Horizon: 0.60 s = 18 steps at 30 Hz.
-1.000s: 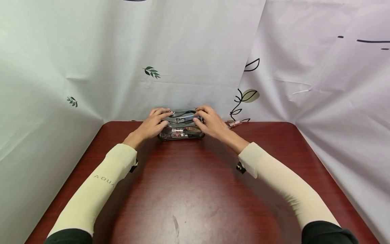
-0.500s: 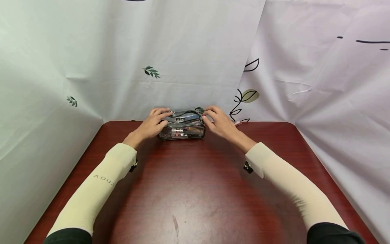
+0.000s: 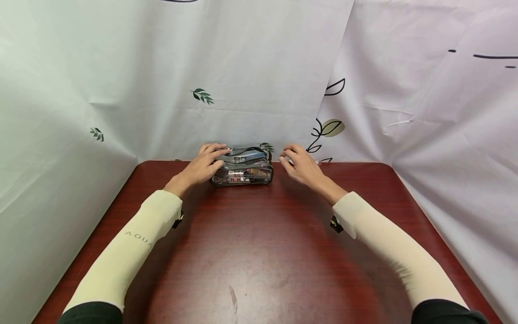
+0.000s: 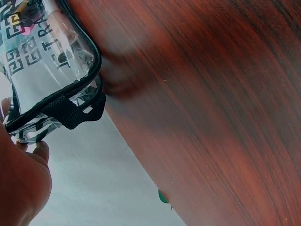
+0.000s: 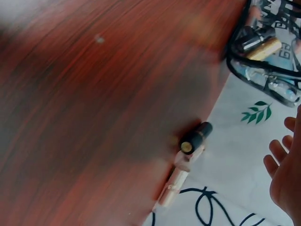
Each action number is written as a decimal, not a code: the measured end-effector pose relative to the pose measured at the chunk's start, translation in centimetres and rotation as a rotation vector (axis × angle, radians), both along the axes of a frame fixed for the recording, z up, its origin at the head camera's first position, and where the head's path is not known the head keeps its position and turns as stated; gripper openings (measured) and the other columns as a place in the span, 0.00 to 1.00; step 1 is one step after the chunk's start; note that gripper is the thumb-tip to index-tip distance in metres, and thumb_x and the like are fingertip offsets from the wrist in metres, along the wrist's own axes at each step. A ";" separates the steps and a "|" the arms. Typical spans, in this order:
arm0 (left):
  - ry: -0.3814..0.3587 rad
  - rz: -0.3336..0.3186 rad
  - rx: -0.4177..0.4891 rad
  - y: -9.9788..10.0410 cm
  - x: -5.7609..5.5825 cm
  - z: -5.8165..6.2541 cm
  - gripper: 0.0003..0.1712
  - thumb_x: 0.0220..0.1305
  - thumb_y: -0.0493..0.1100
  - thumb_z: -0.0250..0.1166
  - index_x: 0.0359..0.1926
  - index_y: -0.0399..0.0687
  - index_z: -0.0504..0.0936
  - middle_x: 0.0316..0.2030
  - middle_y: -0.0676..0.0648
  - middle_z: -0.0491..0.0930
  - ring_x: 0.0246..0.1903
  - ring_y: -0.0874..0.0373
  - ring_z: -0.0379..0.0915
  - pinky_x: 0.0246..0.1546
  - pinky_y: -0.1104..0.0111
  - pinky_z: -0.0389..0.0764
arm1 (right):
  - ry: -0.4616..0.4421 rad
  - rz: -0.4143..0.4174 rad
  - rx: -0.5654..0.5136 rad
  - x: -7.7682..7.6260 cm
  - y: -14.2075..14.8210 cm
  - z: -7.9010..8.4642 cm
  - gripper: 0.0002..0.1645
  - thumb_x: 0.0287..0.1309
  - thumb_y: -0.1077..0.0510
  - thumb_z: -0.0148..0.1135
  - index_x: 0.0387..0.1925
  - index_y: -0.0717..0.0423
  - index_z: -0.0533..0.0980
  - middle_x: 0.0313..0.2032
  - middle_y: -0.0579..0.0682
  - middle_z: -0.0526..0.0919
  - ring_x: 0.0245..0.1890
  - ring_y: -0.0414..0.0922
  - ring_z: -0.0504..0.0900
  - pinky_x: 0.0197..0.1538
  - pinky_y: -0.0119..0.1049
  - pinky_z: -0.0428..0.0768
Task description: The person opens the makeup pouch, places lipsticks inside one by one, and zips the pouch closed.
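A clear pouch point(image 3: 252, 163) with black piping stands near the back edge of the table, cosmetics showing through its sides. My left hand point(image 3: 200, 164) grips its left end, fingers over the top and thumb at the front. In the left wrist view a black fabric tab point(image 4: 70, 111) sticks out from that end. Right of the pouch, apart from it, my right hand point(image 3: 303, 166) hovers with relaxed fingers and nothing between them. The right wrist view has a black capped tube point(image 5: 196, 137) and a pale slim tube point(image 5: 174, 186) at the table edge, near this hand.
The reddish-brown table point(image 3: 259, 243) reaches back to a white cloth point(image 3: 259, 67) printed with leaves, which hangs right behind the pouch and along both sides. Inside the pouch lies a gold tube point(image 5: 265, 48).
My right hand has come off the pouch's right end and moved right, toward the tubes at the back edge. My left hand has kept its hold, and the pouch has stayed in place.
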<state>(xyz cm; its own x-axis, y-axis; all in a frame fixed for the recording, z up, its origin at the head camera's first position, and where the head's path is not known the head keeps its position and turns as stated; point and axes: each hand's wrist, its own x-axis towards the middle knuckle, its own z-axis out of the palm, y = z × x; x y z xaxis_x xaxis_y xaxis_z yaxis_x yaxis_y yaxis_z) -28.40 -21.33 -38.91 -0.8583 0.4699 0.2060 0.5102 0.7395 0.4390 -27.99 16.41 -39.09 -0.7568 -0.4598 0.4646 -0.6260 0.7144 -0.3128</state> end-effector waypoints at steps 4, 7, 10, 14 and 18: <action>-0.005 0.001 0.002 0.0 0.1 0.0 0.33 0.87 0.43 0.47 0.87 0.44 0.69 0.88 0.38 0.60 0.88 0.33 0.45 0.85 0.32 0.53 | -0.050 -0.044 0.027 -0.1 0.8 -0.5 0.17 0.86 0.53 0.59 0.54 0.59 0.89 0.68 0.62 0.83 0.70 0.61 0.81 0.69 0.60 0.83; -0.006 0.002 -0.001 0.1 0.1 0.0 0.33 0.87 0.43 0.47 0.87 0.44 0.68 0.88 0.38 0.59 0.88 0.34 0.45 0.85 0.32 0.53 | -0.073 -0.068 0.046 -0.1 1.3 -0.8 0.17 0.85 0.52 0.59 0.53 0.58 0.89 0.68 0.61 0.83 0.70 0.61 0.81 0.69 0.60 0.83; -0.006 0.000 -0.004 0.1 0.1 0.0 0.34 0.87 0.44 0.47 0.87 0.44 0.68 0.89 0.38 0.59 0.88 0.34 0.45 0.85 0.32 0.53 | -0.076 -0.087 0.075 -0.1 1.7 -1.1 0.17 0.84 0.53 0.60 0.53 0.59 0.89 0.69 0.62 0.82 0.70 0.61 0.81 0.69 0.61 0.83; -0.002 -0.001 -0.002 0.1 0.2 0.1 0.34 0.87 0.44 0.46 0.87 0.44 0.69 0.88 0.37 0.60 0.88 0.33 0.45 0.85 0.32 0.53 | -0.064 -0.112 0.121 -0.2 2.4 -1.7 0.16 0.82 0.55 0.62 0.52 0.61 0.89 0.69 0.64 0.82 0.67 0.63 0.82 0.67 0.61 0.83; -0.005 0.001 -0.001 0.1 0.2 0.2 0.34 0.87 0.45 0.45 0.87 0.44 0.69 0.88 0.37 0.60 0.88 0.33 0.45 0.85 0.32 0.53 | -0.055 -0.128 0.142 -0.4 3.0 -2.2 0.13 0.77 0.57 0.66 0.48 0.62 0.89 0.67 0.64 0.83 0.63 0.64 0.84 0.65 0.60 0.83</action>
<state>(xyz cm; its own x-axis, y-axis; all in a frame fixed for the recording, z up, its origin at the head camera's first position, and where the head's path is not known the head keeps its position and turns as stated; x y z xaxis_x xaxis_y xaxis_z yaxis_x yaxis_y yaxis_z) -28.19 -21.25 -38.74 -0.8596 0.4696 0.2014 0.5077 0.7402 0.4409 -28.41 19.38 -41.32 -0.8358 -0.4162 0.3581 -0.5120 0.8263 -0.2346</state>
